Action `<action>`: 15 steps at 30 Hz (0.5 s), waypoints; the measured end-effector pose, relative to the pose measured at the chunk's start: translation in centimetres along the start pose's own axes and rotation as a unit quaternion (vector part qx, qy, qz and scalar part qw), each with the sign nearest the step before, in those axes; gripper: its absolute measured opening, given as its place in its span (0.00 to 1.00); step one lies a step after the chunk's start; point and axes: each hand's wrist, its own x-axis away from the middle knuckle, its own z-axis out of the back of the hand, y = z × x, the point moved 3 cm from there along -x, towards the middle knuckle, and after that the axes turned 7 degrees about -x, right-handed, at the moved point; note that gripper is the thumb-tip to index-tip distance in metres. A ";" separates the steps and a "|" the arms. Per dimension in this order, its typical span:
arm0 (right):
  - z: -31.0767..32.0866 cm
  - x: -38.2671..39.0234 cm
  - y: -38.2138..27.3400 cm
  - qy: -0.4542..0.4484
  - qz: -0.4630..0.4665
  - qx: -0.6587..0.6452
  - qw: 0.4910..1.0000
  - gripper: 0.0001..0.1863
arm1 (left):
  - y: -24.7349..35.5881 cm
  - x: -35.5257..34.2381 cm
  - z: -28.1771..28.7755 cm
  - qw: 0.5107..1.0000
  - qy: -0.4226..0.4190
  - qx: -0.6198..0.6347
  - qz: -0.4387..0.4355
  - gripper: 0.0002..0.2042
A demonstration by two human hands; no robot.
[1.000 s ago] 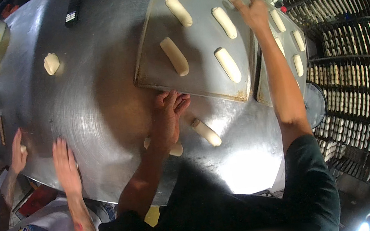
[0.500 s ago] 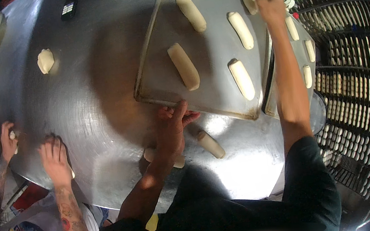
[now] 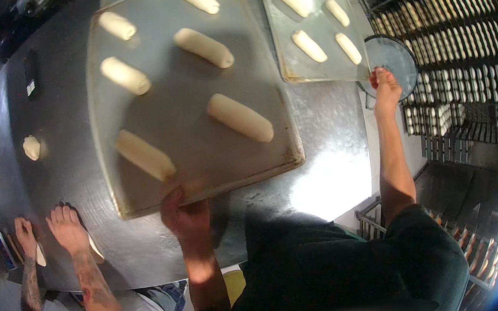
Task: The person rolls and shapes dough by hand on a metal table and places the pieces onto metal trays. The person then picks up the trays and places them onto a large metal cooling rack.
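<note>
My left hand (image 3: 188, 220) grips the near edge of a large metal baking tray (image 3: 203, 190), thumb at the rim and the other fingers mostly hidden beneath. Several pale dough rolls (image 3: 240, 118) lie spaced apart on this tray, in two columns. Farther right, my right hand (image 3: 384, 87) is closed at the near right corner of a second baking tray (image 3: 330, 74). That tray also carries several dough rolls (image 3: 309, 46), smaller in view.
Left of me, a co-worker's hands (image 3: 68, 228) work at the metal table (image 3: 74, 180) beside pieces of dough. A dough lump (image 3: 31, 148) and a dark phone-like object (image 3: 29, 75) lie farther off. Racks (image 3: 449, 38) full of rolls and a round clear container (image 3: 398, 61) stand at right.
My right hand has left a dough roll at the far tray edge and come to the second tray's corner. The first tray appears turned and farther left; rolls on the table no longer show.
</note>
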 end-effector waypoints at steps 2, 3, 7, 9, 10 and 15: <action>3.0 -1.3 -0.2 0.023 -0.001 0.005 1.000 0.13 | -0.2 1.0 0.2 0.999 -0.010 -0.006 -0.031 0.28; 3.4 -2.3 -0.4 0.009 -0.013 -0.023 1.000 0.13 | -0.4 1.7 -0.1 0.998 -0.032 -0.016 -0.047 0.29; -7.1 -3.3 -4.7 -0.220 -0.097 -0.209 0.948 0.18 | -0.8 6.7 -1.5 0.978 -0.083 -0.022 -0.190 0.33; -6.7 -2.7 -6.8 -0.366 -0.142 -0.299 0.870 0.31 | -4.5 7.0 -3.7 0.968 -0.195 0.070 -0.144 0.32; -8.7 -2.1 -7.8 -0.463 -0.173 -0.357 0.793 0.36 | -5.8 8.5 -5.1 0.962 -0.218 0.057 -0.157 0.33; -11.2 -1.3 -10.3 -0.529 -0.292 -0.561 0.566 0.38 | -12.9 13.6 -9.7 0.949 -0.234 0.009 -0.209 0.33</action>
